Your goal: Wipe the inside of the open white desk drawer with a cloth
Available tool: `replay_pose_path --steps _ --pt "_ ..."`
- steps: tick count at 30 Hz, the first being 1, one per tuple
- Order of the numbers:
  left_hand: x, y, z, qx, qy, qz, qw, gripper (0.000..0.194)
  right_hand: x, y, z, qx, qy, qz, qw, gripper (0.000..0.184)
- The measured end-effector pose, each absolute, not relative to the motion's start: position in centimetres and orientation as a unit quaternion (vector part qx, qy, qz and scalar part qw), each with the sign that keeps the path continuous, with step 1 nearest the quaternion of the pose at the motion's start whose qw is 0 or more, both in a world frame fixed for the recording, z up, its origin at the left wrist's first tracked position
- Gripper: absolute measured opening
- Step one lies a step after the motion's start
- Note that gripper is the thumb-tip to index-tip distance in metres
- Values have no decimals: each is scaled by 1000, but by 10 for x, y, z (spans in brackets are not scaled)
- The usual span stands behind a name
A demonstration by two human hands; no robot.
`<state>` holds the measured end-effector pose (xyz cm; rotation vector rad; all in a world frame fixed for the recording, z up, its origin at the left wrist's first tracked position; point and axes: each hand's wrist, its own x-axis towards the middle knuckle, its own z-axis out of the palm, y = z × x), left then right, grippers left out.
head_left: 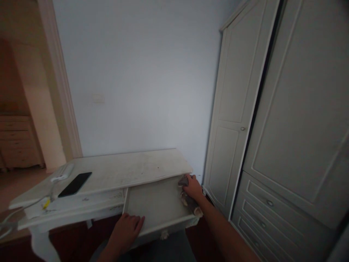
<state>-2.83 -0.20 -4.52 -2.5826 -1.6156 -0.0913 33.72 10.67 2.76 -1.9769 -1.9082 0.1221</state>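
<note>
Scuffed white worktop [117, 167], bearing toward its left end a dark flat device [75, 185], white object [63, 173], pale cable [35, 202].

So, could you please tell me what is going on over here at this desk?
A person has the shallow white wooden drawer of the white desk pulled open. The right hand holds a crumpled grey-brown cloth along the drawer's right side, while the left hand rests at its front left corner. A dark flat phone or tablet lies on the desktop.
</note>
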Motion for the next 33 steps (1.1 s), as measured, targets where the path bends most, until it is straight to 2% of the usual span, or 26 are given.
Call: replay_pose_path --steps 3,7,10,18,20,24,26,28,33 --pt "-26 -4 -43 -837 -543 -56 35 43 345 113 29 -699 -684 60 199 57" --pt "-19 -9 -33 -812 -576 -88 9 57 372 95 30 -669 -717 90 172 43" --pt "-18 -11 -28 -806 -581 -111 -7 56 381 76 29 -664 -726 94 152 40" --pt "-23 -9 -36 -787 -601 -143 -14 54 329 87 27 -718 -669 23 190 53" --pt "-23 -8 -36 -787 -601 -139 -20 56 326 98 29 -729 -656 31 192 53" --pt "-22 -9 -32 -795 -594 -121 -24 58 336 108 32 -723 -663 59 182 70" --pt "-21 -12 -29 -798 -593 -110 -12 60 343 105 32 -710 -678 70 177 72" --pt "-20 -14 -26 -799 -593 -98 -3 61 351 97 31 -694 -693 83 177 67" --pt "-17 -16 -19 -787 -610 -90 -12 60 385 67 24 -635 -738 148 172 40"
